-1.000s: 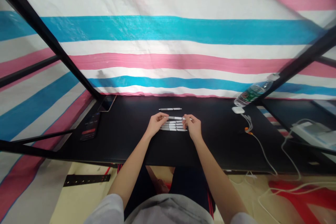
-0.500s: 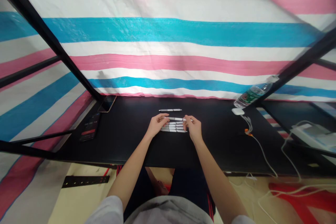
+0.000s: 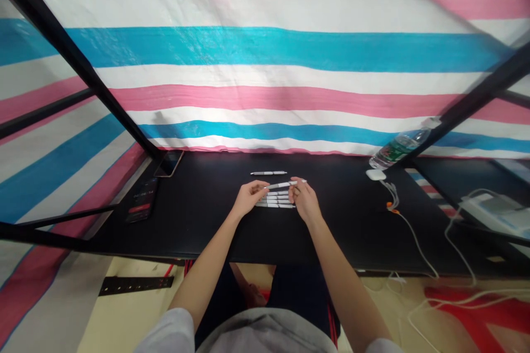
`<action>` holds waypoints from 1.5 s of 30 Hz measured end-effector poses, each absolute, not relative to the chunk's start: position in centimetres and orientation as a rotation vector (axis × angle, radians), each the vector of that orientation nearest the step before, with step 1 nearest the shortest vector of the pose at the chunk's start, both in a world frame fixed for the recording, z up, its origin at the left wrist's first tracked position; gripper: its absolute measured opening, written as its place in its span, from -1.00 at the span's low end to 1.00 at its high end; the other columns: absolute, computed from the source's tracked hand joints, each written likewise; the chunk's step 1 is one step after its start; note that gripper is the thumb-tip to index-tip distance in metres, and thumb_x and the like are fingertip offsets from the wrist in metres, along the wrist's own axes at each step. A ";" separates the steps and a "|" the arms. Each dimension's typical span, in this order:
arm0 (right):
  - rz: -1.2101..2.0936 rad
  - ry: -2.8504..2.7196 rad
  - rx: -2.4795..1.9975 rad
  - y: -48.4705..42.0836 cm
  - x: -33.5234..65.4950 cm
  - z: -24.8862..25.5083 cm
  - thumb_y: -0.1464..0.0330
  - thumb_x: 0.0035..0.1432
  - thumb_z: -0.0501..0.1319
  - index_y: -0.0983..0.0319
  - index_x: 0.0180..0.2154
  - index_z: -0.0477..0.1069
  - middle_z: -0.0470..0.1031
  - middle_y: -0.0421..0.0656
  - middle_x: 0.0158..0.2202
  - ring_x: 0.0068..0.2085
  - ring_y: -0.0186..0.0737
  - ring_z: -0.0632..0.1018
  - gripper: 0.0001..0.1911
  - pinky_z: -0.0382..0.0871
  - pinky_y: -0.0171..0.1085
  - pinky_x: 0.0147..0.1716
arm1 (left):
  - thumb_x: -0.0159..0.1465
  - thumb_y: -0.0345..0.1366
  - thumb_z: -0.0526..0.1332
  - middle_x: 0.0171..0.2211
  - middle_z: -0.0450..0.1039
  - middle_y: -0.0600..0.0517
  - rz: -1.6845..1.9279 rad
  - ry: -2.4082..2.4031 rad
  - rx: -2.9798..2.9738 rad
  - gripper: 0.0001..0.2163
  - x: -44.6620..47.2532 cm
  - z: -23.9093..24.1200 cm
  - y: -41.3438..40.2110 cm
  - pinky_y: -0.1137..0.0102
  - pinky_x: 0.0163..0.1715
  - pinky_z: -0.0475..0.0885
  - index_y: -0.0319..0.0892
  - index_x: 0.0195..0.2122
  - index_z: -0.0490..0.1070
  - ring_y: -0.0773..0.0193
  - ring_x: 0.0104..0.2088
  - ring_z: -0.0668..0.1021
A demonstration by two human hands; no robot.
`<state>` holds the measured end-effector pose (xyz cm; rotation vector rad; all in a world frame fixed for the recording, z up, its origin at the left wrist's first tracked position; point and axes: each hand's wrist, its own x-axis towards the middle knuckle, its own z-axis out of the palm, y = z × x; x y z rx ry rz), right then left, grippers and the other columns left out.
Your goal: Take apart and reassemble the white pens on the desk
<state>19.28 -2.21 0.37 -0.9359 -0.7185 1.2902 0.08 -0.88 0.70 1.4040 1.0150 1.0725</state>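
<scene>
On the black desk point(image 3: 199, 204), a white pen point(image 3: 285, 183) is raised just above a row of several white pens point(image 3: 275, 199) lying side by side. My right hand point(image 3: 304, 199) pinches the pen near its right end, which tilts away from me. My left hand point(image 3: 249, 198) rests left of the row, its fingertips at the pen's left end. Whether they grip it is too small to tell. A single silver-and-white pen point(image 3: 268, 173) lies alone beyond the row.
A phone point(image 3: 169, 163) and a dark device point(image 3: 143, 199) lie at the desk's left. A water bottle point(image 3: 399, 149), a small white adapter point(image 3: 375, 175) and a cable sit at the right. Black frame bars cross a striped tarp.
The held pen has swung from nearly level to a tilt, its right end moving away from me. Both hands have shifted slightly with it. The row below looks unchanged.
</scene>
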 end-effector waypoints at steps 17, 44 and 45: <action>1.448 -0.488 -0.611 -2.4 20.4 1.2 0.05 0.14 0.09 0.13 -0.40 0.29 0.37 -0.18 -0.40 -0.53 -0.30 0.29 -0.70 0.32 -0.23 -0.49 | 0.24 0.06 0.14 -0.47 0.42 0.00 1.312 1.025 1.266 -0.58 -0.1 0.7 -0.2 0.47 -0.57 0.28 -0.25 -0.24 0.48 0.38 -0.52 0.41; 1.486 -0.438 -0.556 -2.3 20.4 0.8 0.13 0.23 -0.02 0.14 -0.42 0.30 0.32 -0.17 -0.40 -0.53 -0.31 0.25 -0.70 0.26 -0.23 -0.49 | 0.27 -0.06 0.14 -0.47 0.40 0.03 1.253 1.095 1.329 -0.68 0.0 0.7 -0.4 0.51 -0.61 0.21 -0.23 -0.27 0.50 0.42 -0.54 0.39; 1.483 -0.455 -0.560 -2.3 20.4 0.8 0.12 0.22 -0.02 0.14 -0.42 0.29 0.33 -0.17 -0.40 -0.53 -0.31 0.26 -0.70 0.27 -0.23 -0.49 | 0.26 -0.06 0.14 -0.47 0.40 0.03 1.251 1.097 1.335 -0.68 0.0 0.7 -0.4 0.51 -0.61 0.21 -0.23 -0.27 0.50 0.42 -0.54 0.39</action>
